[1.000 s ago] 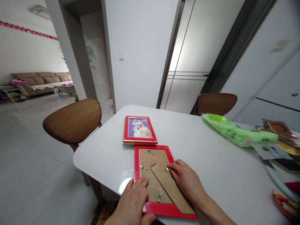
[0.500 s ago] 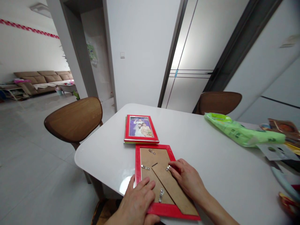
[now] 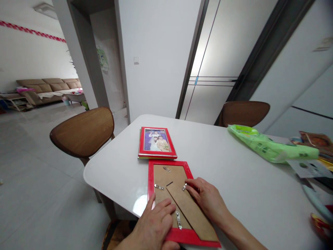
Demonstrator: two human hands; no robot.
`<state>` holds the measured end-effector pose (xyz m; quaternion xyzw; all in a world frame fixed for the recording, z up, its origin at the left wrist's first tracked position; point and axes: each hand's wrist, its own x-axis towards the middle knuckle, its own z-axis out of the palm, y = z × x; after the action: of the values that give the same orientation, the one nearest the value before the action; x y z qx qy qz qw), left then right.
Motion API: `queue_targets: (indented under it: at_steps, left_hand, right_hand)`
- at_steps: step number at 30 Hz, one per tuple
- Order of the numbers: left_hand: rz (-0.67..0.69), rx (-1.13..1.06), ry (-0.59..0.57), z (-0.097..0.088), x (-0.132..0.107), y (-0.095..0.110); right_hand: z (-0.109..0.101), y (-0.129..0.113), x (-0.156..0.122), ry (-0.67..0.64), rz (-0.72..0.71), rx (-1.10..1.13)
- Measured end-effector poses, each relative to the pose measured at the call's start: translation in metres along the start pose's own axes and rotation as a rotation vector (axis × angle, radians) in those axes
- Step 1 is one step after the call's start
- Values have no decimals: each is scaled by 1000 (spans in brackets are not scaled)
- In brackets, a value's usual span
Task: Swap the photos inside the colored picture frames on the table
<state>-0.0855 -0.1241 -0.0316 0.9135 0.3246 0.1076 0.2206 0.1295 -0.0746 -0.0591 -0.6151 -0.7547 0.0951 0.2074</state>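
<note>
A red picture frame (image 3: 153,170) lies face down at the table's near edge, its brown backing board (image 3: 170,172) and slanted stand leg (image 3: 191,211) facing up. Several small metal turn clips sit around the board, one of them a lower clip (image 3: 178,220). My left hand (image 3: 157,222) rests on the frame's lower left part, fingers stretched over border and board. At the right border, my right hand (image 3: 205,196) pinches the right clip (image 3: 184,187) between thumb and fingertips. Just beyond lies another red frame (image 3: 157,156), face up with a wedding photo (image 3: 157,140), on top of something thin.
The white table (image 3: 111,166) has a rounded left corner. A green plastic package (image 3: 273,149), papers (image 3: 309,169) and other items crowd its right side. Brown chairs stand at the left (image 3: 83,132) and at the far side (image 3: 244,113).
The face-down frame has shifted and turned slightly to the left under my hands. My right fingers stay at the right clip, and the lower clip stands at a slightly different angle.
</note>
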Motion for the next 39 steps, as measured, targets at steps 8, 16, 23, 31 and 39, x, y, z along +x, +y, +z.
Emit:
queue_targets:
  at_steps: [8,16,23,31,39]
  left_hand:
    - [-25,-38,19,2,-1,0]
    - [-63,-63,32,7,-4,0]
    - [-55,-62,161,13,-19,-12]
    - [-76,-92,165,14,-22,-16]
    - [-71,-116,183,13,-23,-18]
  right_hand:
    - [-7,-3,0,-107,-85,-88]
    - [-13,0,-11,-112,-226,-16]
    - [-12,-7,-32,133,-277,-14]
    - [-14,-54,-51,-165,-564,-3]
    - [-19,-56,-38,-306,-480,46]
